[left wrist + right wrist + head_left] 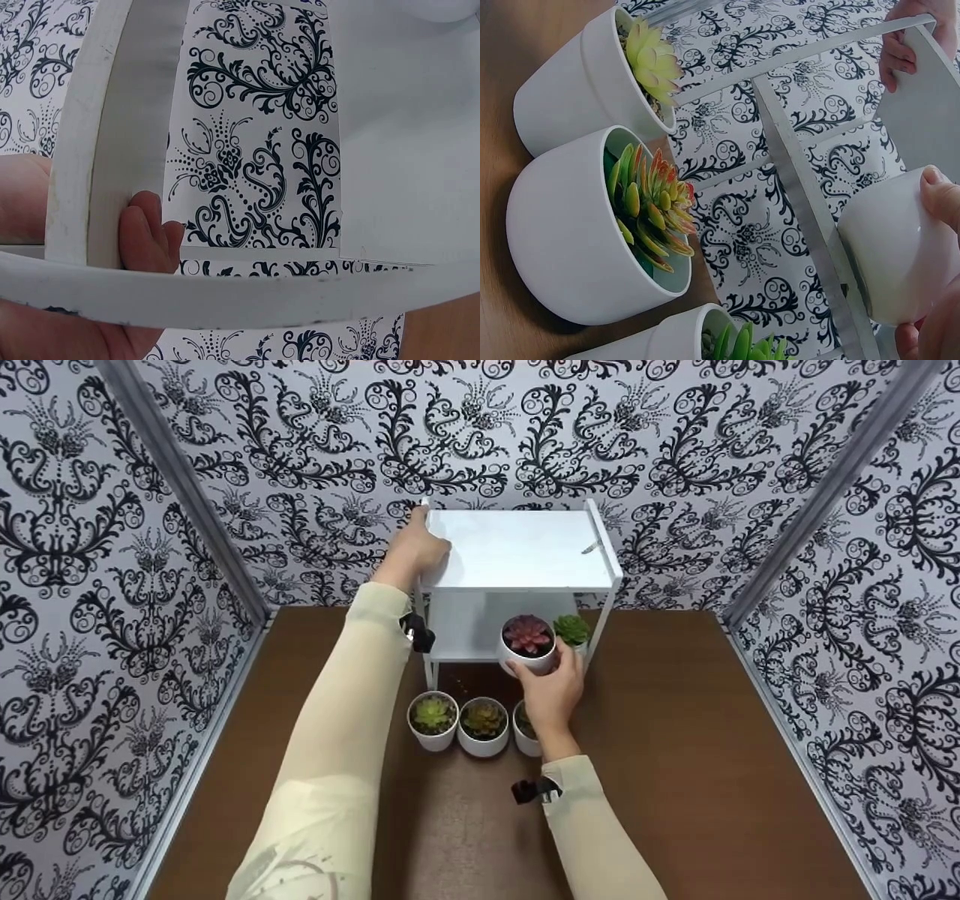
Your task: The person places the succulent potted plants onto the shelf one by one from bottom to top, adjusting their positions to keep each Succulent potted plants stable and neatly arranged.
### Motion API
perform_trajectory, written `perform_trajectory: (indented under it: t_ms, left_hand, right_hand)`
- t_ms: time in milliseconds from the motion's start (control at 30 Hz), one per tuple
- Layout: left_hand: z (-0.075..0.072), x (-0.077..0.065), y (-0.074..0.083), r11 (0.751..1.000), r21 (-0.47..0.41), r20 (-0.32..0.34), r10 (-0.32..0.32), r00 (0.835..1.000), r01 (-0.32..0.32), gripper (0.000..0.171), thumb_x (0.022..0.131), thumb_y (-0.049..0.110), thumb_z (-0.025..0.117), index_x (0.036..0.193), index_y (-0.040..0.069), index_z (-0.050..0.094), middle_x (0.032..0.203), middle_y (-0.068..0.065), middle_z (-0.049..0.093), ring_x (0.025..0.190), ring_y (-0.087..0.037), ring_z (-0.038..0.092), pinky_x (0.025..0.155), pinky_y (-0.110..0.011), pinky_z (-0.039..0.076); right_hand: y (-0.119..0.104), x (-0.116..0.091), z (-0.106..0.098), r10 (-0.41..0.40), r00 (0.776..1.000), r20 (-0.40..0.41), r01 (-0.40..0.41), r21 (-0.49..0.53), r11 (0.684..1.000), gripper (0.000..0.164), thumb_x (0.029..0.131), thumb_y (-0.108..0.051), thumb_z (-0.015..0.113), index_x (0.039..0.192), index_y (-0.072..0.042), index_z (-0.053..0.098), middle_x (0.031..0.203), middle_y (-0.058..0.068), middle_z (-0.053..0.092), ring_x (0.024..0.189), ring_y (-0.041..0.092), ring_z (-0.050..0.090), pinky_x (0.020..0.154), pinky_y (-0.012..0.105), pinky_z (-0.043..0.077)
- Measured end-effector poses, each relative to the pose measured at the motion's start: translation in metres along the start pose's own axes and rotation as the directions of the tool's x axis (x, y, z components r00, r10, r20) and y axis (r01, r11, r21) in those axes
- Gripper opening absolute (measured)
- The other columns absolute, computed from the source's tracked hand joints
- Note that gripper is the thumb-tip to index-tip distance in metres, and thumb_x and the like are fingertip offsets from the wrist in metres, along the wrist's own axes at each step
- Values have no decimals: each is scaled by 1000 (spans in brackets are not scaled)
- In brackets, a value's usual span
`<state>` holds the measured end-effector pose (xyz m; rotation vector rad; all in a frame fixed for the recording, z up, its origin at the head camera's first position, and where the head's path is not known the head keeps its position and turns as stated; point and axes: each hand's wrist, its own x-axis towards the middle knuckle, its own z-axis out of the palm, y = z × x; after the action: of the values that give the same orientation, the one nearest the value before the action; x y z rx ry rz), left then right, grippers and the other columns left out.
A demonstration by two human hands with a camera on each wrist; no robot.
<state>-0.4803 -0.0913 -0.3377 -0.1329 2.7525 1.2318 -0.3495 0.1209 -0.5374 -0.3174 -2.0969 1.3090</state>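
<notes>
My right hand [553,686] grips a white pot with a dark red succulent [526,637] in front of the lower tier [465,622] of a small white two-tier shelf. The right wrist view shows the thumb and fingers around the held pot [900,247], its base close to the tier's front bar [802,172]. My left hand [420,551] holds the left side of the shelf's top board [517,547]. In the left wrist view, its fingers [148,236] curl around the white side panel [112,135]. A green succulent [571,630] sits at the lower tier's right end.
Before the shelf, a light green succulent pot [435,727], a reddish-green succulent pot [483,731] and a third pot [528,741], partly hidden by my right hand, stand in a row on the brown table [675,750]. Patterned walls [480,427] enclose the back and sides.
</notes>
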Motion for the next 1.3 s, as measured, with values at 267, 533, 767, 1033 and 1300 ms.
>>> perform_trajectory:
  t_ms: [267,533,767,1033,1300]
  left_hand:
    - [-2,-3,3,998,-37,31,-40,999,41,94,98,14,59,172,29,4,171,-15,38,147,-33,48,120,-45,47]
    - [-4,-6,6,998,-25,38,-49,998,50,92,100,16,58,172,29,2,172,-16,36,147,-32,48,120,-45,48]
    - [-2,-3,4,999,-17,25,-40,999,40,89,103,20,58,172,27,3,174,-16,33,155,-33,41,128,-47,40]
    - [0,1,1,1000,2,1,-20,1000,20,88,102,21,59,172,25,5,173,-18,33,158,-35,38,132,-50,33]
    - [0,0,0,1000,2,1,-16,1000,16,88,102,20,59,172,26,7,171,-20,37,155,-36,42,129,-50,36]
  right_hand:
    - [-1,2,1,2,1000,-18,-2,-4,1000,82,64,-28,104,134,-3,69,122,18,65,118,35,62,105,47,53]
    - [-3,3,1,-2,1000,-27,2,5,1000,81,64,-27,104,134,-3,69,122,18,66,117,35,63,105,47,54]
    - [-2,1,1,-14,999,-32,15,22,1000,79,66,-26,103,134,-3,69,120,17,66,114,35,64,101,46,55]
    - [-2,2,2,-31,999,-38,32,31,999,76,68,-24,102,133,-2,70,115,17,66,110,34,64,98,47,56]
    - [-1,2,2,-36,998,-46,38,45,998,75,68,-22,102,132,-1,70,114,18,65,108,34,64,97,46,56]
